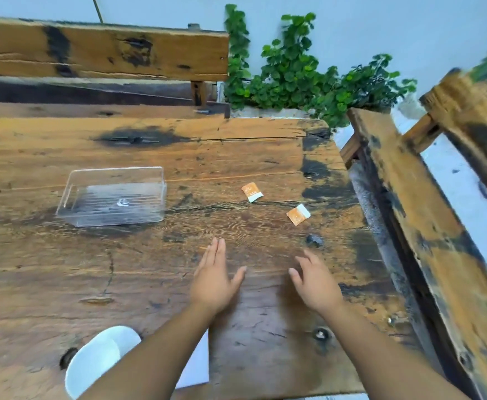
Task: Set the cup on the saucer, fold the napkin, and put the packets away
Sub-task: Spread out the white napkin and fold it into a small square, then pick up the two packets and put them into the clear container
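The wooden table [150,269] fills my view, with the clear box [112,196] standing empty toward my left. A white dish [98,359] and the napkin [196,368] hide partly under my left arm. My left hand [213,281] and right hand [317,284] hover spread, holding nothing. Two orange packets [252,192] [298,214] lie apart ahead; being thin and flat on rough wood, they could slip my pinch.

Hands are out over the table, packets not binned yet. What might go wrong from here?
The right-hand packet lies nearer the table's right edge, so a careless sweep might knock it off. The clear bin sits well left of both packets; the other packet could drop during the carry. The left forearm hides the white dish, risking a bump.
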Demonstrator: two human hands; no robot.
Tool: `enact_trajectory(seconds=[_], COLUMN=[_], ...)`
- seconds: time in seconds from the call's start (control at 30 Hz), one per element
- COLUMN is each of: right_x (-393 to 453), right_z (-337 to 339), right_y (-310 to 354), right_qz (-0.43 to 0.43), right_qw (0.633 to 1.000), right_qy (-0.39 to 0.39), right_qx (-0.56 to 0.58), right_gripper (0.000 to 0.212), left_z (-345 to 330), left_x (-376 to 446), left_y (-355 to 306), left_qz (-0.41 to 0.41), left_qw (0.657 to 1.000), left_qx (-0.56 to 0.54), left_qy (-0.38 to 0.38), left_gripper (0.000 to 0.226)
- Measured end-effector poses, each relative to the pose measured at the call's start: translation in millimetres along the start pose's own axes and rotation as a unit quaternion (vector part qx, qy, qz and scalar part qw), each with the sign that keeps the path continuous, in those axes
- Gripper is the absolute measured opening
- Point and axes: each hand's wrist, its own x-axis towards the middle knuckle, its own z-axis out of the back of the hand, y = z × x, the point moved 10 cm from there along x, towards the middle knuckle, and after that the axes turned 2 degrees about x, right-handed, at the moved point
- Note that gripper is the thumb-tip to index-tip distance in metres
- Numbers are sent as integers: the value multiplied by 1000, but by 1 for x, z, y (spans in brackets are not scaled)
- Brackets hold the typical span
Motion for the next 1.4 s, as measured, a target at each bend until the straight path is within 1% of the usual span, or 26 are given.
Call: enact_trajectory(seconds=[0.1,0.2,0.23,0.3,0.37,0.47,0.6,0.67,0.73,0.77,0.83,0.9,0.93,0.97,1.0,1.03,1.07,1.1,1.13,1.17,1.2,1.23,1.27,1.3,1.37,1.4], right_x=[59,122,141,173,193,205,206,208,212,214,214,214,213,212,211,209,206,201,196,190,184,180,178,176,178,179], right_z=[15,28,30,28,22,11,16,19,20,20,20,22,23,25,25,26,27,26,23,18,12,7,4,4,5,4], right_y=[-26,-36,-35,-33,-25,-18,-16,-18,-24,-27,-32,-34,-35,-36,-36,-34,-30,-23,-11,7,34,66,102,141,219,256], right_qz=[-32,-6,15,68,132,206,242,229,190,166,125,90,70,49,23,-6,-41,-80,-118,-150,-170,-175,-165,-145,-101,-83], right_qw=[999,1000,999,993,976,946,937,945,961,970,983,991,995,997,998,996,984,957,920,880,846,821,807,801,803,806], right_qy=[19,23,30,59,90,113,42,36,54,66,75,70,64,56,50,42,33,25,24,36,60,88,113,132,142,141], right_qx=[17,5,-19,-81,-151,-224,-249,-231,-192,-166,-112,-66,-44,-16,24,84,171,276,374,449,501,536,556,565,569,569], right_gripper=[44,41,44,63,76,70,51,38,31,28,24,20,18,17,18,19,19,18,17,16,15,14,14,14,12,12], left_z=[-19,-40,-44,-48,-47,-49,-55,-59,-58,-55,-50,-45,-40,-32,-18,-3,12,24,37,50,66,83,100,120,162,183], left_x=[62,121,140,175,205,240,271,278,284,285,287,289,289,287,284,277,266,252,235,217,197,179,163,149,128,121], left_y=[-7,-17,-22,-33,-42,-54,-66,-68,-74,-78,-80,-71,-62,-54,-43,-30,-13,4,22,40,59,80,103,126,175,201], left_qz=[44,71,62,29,-13,-81,-145,-168,-194,-207,-213,-186,-164,-138,-103,-58,-4,46,95,136,173,203,227,243,265,276], left_qw=[998,992,991,988,980,962,929,905,888,883,880,890,902,923,955,984,999,996,976,947,919,896,877,865,852,852], left_qx=[33,67,84,132,187,249,316,363,397,407,415,406,389,349,272,165,47,-78,-197,-289,-348,-387,-411,-422,-420,-405], left_qy=[42,81,84,73,62,75,125,145,127,109,86,90,91,85,64,41,21,6,-13,-33,-57,-79,-99,-121,-165,-183], left_gripper=[80,69,65,58,58,63,57,60,60,55,43,35,31,25,16,8,16,23,21,13,10,12,13,13,15,19])
